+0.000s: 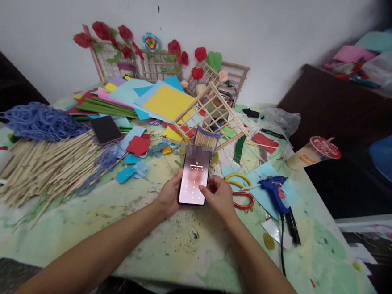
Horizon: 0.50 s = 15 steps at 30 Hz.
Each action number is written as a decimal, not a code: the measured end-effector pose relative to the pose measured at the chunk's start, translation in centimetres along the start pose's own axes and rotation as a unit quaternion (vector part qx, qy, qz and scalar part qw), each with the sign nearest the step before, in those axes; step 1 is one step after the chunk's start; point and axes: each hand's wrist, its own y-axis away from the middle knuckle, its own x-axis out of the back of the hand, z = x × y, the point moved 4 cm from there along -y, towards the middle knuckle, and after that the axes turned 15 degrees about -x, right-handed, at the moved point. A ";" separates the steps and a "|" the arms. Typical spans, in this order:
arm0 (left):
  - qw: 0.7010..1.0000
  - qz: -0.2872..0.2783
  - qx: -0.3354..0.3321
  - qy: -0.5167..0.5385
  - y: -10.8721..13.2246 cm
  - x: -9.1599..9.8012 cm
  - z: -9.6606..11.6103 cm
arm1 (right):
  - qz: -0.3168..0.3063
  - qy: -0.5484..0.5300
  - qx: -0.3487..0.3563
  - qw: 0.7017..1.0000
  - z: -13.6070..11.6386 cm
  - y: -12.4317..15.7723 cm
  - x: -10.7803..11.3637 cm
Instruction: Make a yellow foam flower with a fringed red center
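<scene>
An upright smartphone with a lit pinkish screen showing a keypad is held over the front middle of the table. My left hand is closed around its left edge, the fingers mostly hidden behind it. On the other side, my right hand has its fingers curled by the right edge and its thumb over the lower right of the screen. Just beyond the phone, a wooden lattice stands tilted, with a small bundle of sticks at its base. Scissors with red and yellow handles lie beside my right hand.
At left are blue yarn, loose wooden sticks and a dark phone. Coloured paper and red flowers fill the back. A blue glue gun with a cord and a drink cup stand right.
</scene>
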 end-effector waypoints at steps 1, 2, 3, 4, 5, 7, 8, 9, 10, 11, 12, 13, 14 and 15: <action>1.000 -0.002 0.002 0.000 0.0 0.0 0.0 | 0.000 0.001 -0.002 1.000 0.0 0.0 0.0; 1.000 -0.003 0.004 -0.001 0.0 0.1 0.0 | 0.000 0.003 -0.004 1.000 0.0 0.0 0.0; 1.000 -0.004 0.005 -0.001 -0.1 0.1 0.0 | 0.000 0.005 -0.007 1.000 0.0 0.0 0.0; 1.000 -0.004 0.007 -0.001 -0.1 0.1 0.0 | 0.000 0.007 -0.008 1.000 0.0 0.0 0.0; 1.000 -0.004 0.009 0.000 -0.1 0.1 0.0 | 0.000 0.009 -0.008 1.000 0.0 0.0 0.0; 1.000 -0.002 0.008 0.002 0.0 0.1 0.0 | 0.001 0.014 -0.005 1.000 0.0 -0.1 0.0; 1.000 0.000 0.008 0.003 0.0 0.1 0.0 | 0.003 0.017 -0.005 1.000 0.1 -0.1 0.0; 1.000 0.001 0.006 0.004 0.0 0.1 0.0 | 0.005 0.021 -0.005 1.000 0.1 -0.1 0.0; 1.000 0.000 0.005 0.004 0.0 0.1 0.0 | 0.006 0.026 -0.004 1.000 0.1 -0.1 0.0; 1.000 0.000 0.004 0.003 0.0 0.1 0.0 | 0.008 0.030 -0.003 1.000 0.1 -0.1 0.0; 1.000 -0.001 0.004 0.002 0.0 0.1 0.0 | 0.009 0.034 -0.003 0.999 0.1 -0.1 0.0; 1.000 -0.002 0.003 0.001 0.0 0.1 0.0 | 0.011 0.039 -0.001 0.999 0.0 -0.1 0.0; 1.000 -0.003 0.003 -0.001 0.0 0.1 0.0 | 0.013 0.043 0.000 0.999 0.0 -0.1 0.0; 1.000 -0.002 0.003 -0.004 -0.1 0.1 0.0 | 0.014 0.046 0.001 0.999 0.0 -0.1 0.0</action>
